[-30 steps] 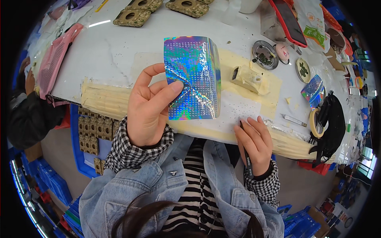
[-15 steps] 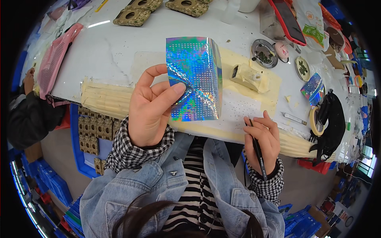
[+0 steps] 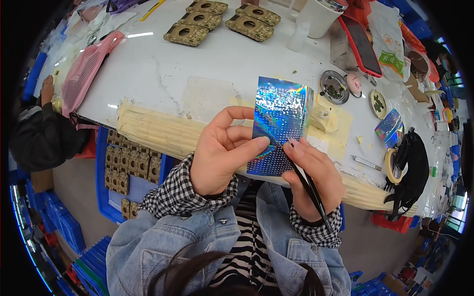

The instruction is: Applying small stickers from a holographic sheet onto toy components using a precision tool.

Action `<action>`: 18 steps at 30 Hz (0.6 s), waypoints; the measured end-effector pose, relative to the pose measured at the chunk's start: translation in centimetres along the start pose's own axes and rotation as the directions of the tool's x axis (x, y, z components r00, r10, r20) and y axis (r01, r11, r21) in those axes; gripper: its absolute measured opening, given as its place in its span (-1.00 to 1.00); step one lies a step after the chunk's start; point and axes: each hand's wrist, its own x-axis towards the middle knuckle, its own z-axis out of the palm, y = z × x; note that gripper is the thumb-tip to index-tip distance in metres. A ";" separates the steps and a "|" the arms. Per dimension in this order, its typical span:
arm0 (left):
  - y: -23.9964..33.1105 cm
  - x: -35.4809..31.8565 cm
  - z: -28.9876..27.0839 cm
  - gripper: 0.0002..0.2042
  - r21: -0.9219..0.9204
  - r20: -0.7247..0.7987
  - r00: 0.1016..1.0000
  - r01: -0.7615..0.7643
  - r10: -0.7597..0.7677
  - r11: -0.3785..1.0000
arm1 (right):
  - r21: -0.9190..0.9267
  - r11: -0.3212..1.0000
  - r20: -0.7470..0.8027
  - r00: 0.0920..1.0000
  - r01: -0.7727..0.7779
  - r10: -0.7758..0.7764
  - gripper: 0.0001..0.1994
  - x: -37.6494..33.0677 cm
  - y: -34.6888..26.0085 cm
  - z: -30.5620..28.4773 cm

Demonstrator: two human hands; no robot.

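Above white glossy table (image 3: 163,64); holding thin blue holographic sheet (image 3: 282,111), clamped between thumb and fingers of left hand (image 3: 222,153); gripping slim black tweezer-like tool (image 3: 312,191) in closed fingers of right hand (image 3: 321,180), at sheet's lower right; probably working tip on sheet; needing steady left grip next.

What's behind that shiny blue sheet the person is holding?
The left hand has fingers behind the shiny blue sheet; their tips are covered. A cream block shows partly past the sheet's right edge; the white tabletop directly behind is hidden.
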 end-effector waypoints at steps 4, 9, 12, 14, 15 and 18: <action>-0.1 -0.1 0.2 -0.58 -0.027 0.003 1.000 -0.001 0.001 1.000 | -0.025 1.000 -0.001 1.000 0.000 0.000 -0.56 -0.1 0.1 0.4; -0.2 -0.1 0.2 -0.58 -0.037 0.014 1.000 0.007 -0.007 0.999 | -0.028 1.000 -0.004 1.000 -0.013 0.012 -0.56 -0.2 0.0 0.4; -0.2 -0.1 0.2 -0.58 -0.035 0.017 1.000 -0.002 0.003 0.999 | -0.016 1.000 -0.004 1.000 -0.005 0.005 -0.56 -0.2 0.1 0.4; -0.2 -0.1 0.2 -0.58 -0.028 0.018 1.000 0.002 -0.001 1.000 | -0.015 1.000 0.005 1.000 -0.005 0.005 -0.56 -0.1 0.1 0.4; -0.2 -0.1 0.2 -0.58 -0.026 0.019 1.000 0.005 -0.005 1.000 | -0.017 1.000 0.001 1.000 -0.006 0.006 -0.56 -0.2 0.1 0.4; -0.2 -0.2 0.1 -0.58 -0.017 0.012 1.000 0.006 -0.006 1.000 | -0.014 1.000 -0.004 1.000 -0.006 0.006 -0.56 -0.2 0.1 0.6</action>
